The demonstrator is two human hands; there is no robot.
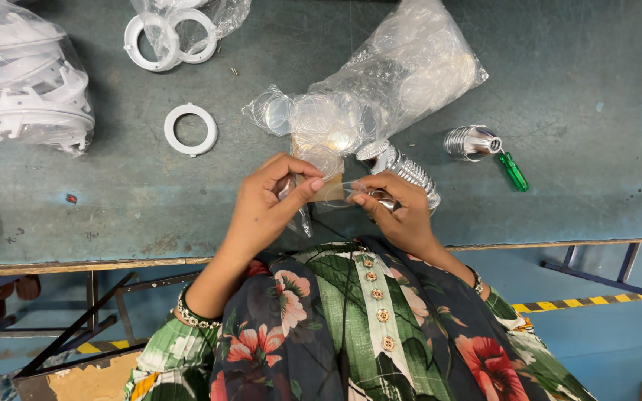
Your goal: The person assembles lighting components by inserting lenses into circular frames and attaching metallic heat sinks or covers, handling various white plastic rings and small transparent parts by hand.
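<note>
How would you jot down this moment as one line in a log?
left hand: pinching clear disc | right hand: pinching disc, silver reflector beside | table: loose white ring, green screwdriver

Three clear plastic bags lie on the table: left bag (20,74), top bag (187,18), centre bag (395,74).

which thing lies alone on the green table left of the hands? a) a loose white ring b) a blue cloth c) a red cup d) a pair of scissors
a: a loose white ring lies flat by itself on the green table, up and to the left of the left hand.
</note>
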